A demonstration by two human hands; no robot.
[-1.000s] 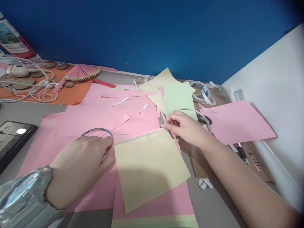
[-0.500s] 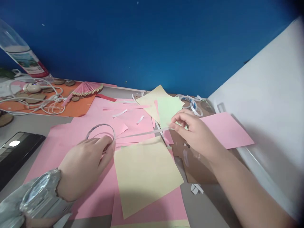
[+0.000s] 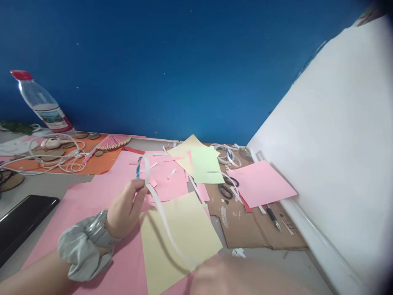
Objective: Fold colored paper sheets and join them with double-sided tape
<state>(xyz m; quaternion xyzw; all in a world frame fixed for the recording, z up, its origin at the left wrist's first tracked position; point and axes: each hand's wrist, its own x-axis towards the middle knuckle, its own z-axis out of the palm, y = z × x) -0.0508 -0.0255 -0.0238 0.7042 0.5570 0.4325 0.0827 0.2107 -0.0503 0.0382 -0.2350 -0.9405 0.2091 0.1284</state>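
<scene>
My left hand point(image 3: 127, 207), a grey scrunchie and a watch on its wrist, is lifted above the pink paper point(image 3: 92, 213). Its fingers are pinched on a thin roll of tape point(image 3: 141, 169), seen almost edge-on. A long white strip of tape point(image 3: 162, 219) runs from the roll down and to the right across a pale yellow sheet point(image 3: 184, 235). The strip's far end reaches my right hand point(image 3: 236, 274), which is a blur at the bottom edge. Its fingers cannot be made out.
A green sheet point(image 3: 206, 166), scissors point(image 3: 227, 190), a pen point(image 3: 272, 215) and another pink sheet point(image 3: 260, 182) lie on brown cardboard point(image 3: 254, 233). A bottle point(image 3: 43, 104), white cables point(image 3: 58, 153) and a folded pink fan point(image 3: 112, 141) are at back left. A black tablet point(image 3: 21, 221) lies left; a white board point(image 3: 331, 143) leans right.
My left hand has lifted the tape roll off the paper. My right hand left the yellow sheet's top edge and swept down to the bottom of the view, drawing out the strip. The camera tilted up.
</scene>
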